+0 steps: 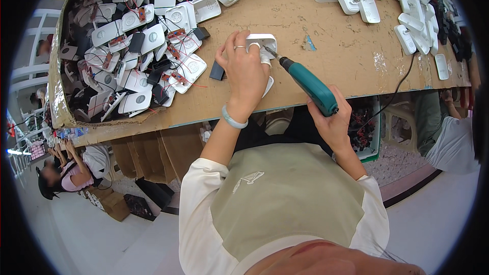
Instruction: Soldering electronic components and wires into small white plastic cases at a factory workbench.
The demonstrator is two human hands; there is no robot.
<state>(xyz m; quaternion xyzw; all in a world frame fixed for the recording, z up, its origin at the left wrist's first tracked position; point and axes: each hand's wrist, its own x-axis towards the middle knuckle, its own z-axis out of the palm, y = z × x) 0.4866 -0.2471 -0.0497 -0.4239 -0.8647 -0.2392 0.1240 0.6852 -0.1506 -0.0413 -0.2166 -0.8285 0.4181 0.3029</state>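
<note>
My left hand (241, 69) is closed on a white plastic casing (264, 37), steadying it on the cardboard-covered table. White wrapping covers a finger of this hand, and a ring and a pale bangle show on it. My right hand (333, 122) grips a green electric screwdriver (309, 85) by its rear end. The tool slants to the far left, its tip inside or against the casing close to my left fingers; the exact contact point is hard to see. Just left of my left hand lies a small black block (217, 71). Another white part (268, 86) shows partly beneath the hand.
A cardboard box (62, 103) at left holds many white covers with red wires and circuit boards. White casings (368, 6) pile along the far side and right. A black cord (402, 80) crosses the table edge. Below stands a bin (376, 132); other people sit at both sides.
</note>
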